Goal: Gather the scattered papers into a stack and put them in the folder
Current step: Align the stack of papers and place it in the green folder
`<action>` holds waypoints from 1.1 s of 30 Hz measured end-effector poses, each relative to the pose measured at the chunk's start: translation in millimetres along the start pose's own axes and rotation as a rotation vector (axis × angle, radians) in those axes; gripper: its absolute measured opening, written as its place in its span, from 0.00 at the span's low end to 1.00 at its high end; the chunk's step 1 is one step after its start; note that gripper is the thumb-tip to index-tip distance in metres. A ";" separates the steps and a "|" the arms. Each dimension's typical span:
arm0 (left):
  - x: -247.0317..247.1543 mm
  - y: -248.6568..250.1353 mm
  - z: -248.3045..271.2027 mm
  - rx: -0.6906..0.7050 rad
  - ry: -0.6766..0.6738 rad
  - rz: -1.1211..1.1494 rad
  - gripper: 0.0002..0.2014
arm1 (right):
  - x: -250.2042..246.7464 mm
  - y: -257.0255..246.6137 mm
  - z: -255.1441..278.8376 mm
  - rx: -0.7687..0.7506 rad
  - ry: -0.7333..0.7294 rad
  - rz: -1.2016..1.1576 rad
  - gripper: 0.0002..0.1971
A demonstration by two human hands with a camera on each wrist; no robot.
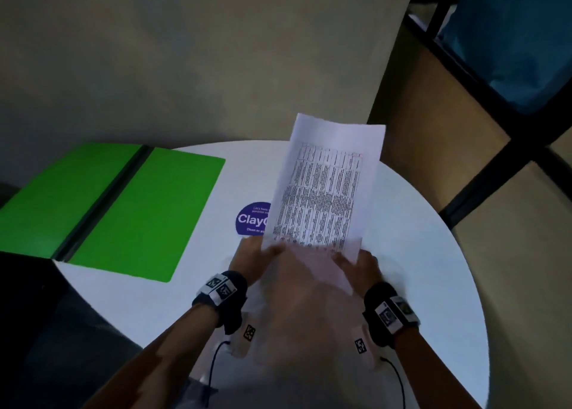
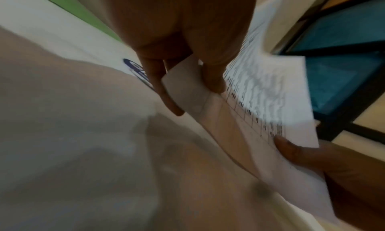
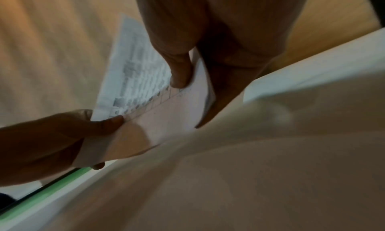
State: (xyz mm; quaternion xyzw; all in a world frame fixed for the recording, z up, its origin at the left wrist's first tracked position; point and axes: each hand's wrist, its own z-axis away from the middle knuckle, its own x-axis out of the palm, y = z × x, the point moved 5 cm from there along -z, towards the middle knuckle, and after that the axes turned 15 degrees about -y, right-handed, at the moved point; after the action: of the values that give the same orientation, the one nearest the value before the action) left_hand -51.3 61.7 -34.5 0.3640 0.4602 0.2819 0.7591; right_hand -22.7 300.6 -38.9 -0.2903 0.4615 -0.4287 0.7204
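Both hands are holding the papers (image 1: 325,188) by their near corners, above the near part of the round white tabletop (image 1: 418,253). On the person's left side, the left hand (image 1: 250,253) is pinching the near left corner, thumb on the printed face and fingers (image 2: 158,86) lying behind the sheets, as the left wrist view is showing. On the other side, the right hand (image 1: 362,266) is pinching the near right corner in the same way, its thumb pressing on top just beside the last row of the printed table. Each wrist is wearing a dark band with a marked white block and a thin cable trailing toward the body. How many sheets are in the grip is not showing, because the near edge is blurring; a pale, smeared sheet seems to be spreading toward the person between the forearms. The papers are tilting up and away from the person, their far edge rising clear of the tabletop.

Just beyond the left hand, a round purple sticker (image 1: 252,219) is lying on the tabletop, partly hidden by the papers. Farther to the left, well apart from the hands, the green folder (image 1: 142,210) is lying open and flat, its dark spine running between the two green leaves and its left leaf hanging past the tabletop edge. Beyond the tabletop a plain grey wall is standing, with a dark-framed partition to the right.
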 end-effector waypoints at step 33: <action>-389.0 -260.1 61.6 -0.285 0.289 -0.033 0.09 | 331.2 -171.5 -97.3 0.076 -0.328 -0.277 0.24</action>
State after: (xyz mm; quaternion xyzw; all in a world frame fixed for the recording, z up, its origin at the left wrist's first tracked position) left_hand -133.8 -403.0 -34.6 0.2009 0.5259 0.3809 0.7334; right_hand -103.3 -74.4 -76.6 -0.3897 0.2771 -0.4877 0.7304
